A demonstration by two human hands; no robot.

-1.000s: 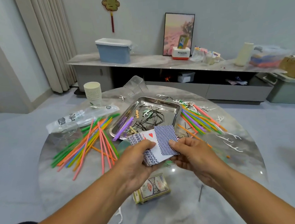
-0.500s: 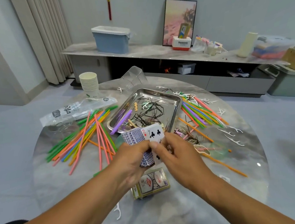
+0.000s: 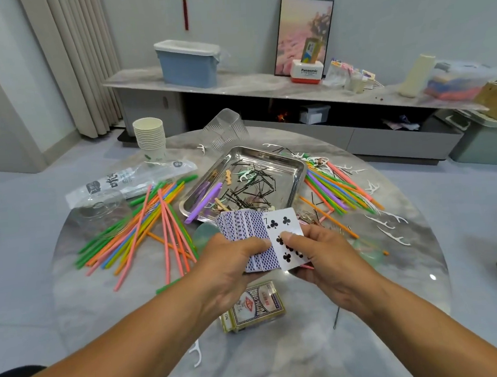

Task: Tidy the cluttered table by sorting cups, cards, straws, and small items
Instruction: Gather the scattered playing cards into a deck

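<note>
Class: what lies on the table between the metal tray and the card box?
In the head view: both hands, left hand and right hand, holding the fanned cards above the table.

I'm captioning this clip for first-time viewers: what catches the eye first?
The fanned cards at centre, gripped by the left hand, with the right hand pinching a seven of clubs. Behind them, a steel tray of hairpins, with bright straws strewn on either side.

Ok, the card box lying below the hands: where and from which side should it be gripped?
The card box lies flat on the table, face up, long axis pointing roughly away from the person. Probably best to come from above and pinch across its two long side edges near the middle; the flat top offers no hold. Both hands are busy with cards.
</note>
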